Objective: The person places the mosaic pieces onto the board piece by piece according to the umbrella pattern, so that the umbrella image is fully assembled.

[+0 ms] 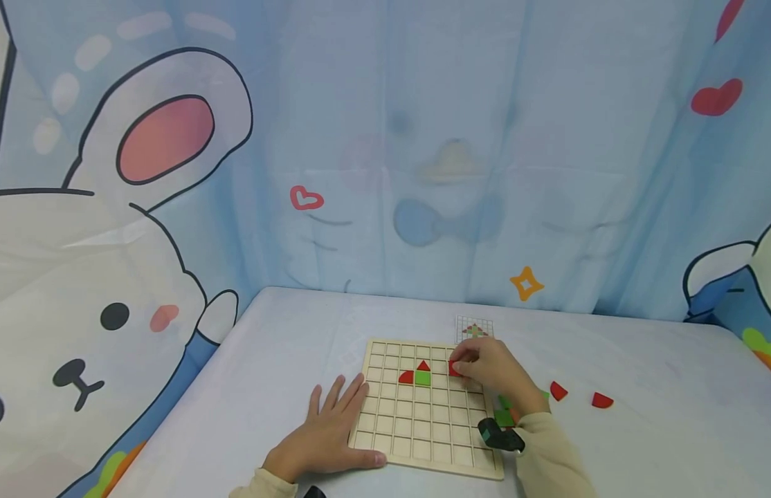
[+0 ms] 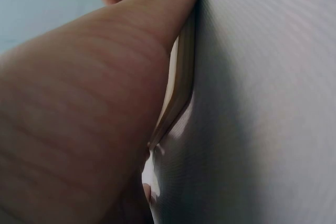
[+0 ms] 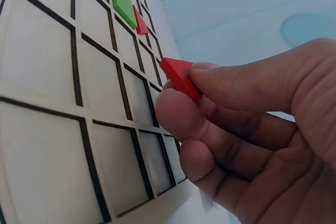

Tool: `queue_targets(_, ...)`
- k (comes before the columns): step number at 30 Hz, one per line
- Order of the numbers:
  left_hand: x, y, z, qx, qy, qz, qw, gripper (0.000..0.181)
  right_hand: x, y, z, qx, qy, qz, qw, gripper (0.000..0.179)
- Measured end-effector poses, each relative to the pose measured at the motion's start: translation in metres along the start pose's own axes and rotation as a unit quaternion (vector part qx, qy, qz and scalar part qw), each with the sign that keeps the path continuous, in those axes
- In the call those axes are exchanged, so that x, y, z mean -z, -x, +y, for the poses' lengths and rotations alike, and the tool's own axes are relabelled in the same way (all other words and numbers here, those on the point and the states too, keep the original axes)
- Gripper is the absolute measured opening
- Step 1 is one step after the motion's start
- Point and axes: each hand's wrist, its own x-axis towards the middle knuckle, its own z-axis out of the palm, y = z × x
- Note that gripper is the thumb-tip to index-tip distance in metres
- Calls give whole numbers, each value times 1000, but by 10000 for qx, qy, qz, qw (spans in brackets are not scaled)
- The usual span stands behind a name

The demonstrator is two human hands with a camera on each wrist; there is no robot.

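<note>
My right hand (image 1: 494,368) pinches a small flat red piece (image 3: 180,75) between thumb and fingers, over the upper right part of the wooden grid board (image 1: 413,432). The fingers partly cover the piece's outline. Lying spread, my left hand (image 1: 326,432) has its fingertips at the board's left edge and its thumb along the front edge. On the board sit a green square (image 1: 422,378), a red triangle (image 1: 423,366) just above it and a red quarter-circle (image 1: 407,377) on its left. In the left wrist view, the left palm hides most of the board (image 2: 184,69).
A small pattern card (image 1: 463,324) lies behind the board's far right. Several green and red pieces are right of the board, partly under the right forearm, including a green piece (image 1: 504,418). Farther right lie two red quarter-circles (image 1: 558,391). A printed curtain (image 1: 385,83) hangs behind the table.
</note>
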Motion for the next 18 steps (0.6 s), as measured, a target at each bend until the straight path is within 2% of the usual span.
queue_targets(9, 2, 0, 1, -37, 64, 31, 10000, 121, -10, -2, -5, 33, -106, -211, 9997, 4)
queue_targets(18, 2, 2, 3, 11, -39, 13, 10000, 120, -17, -5, -4, 285, -199, -448, 9984, 10)
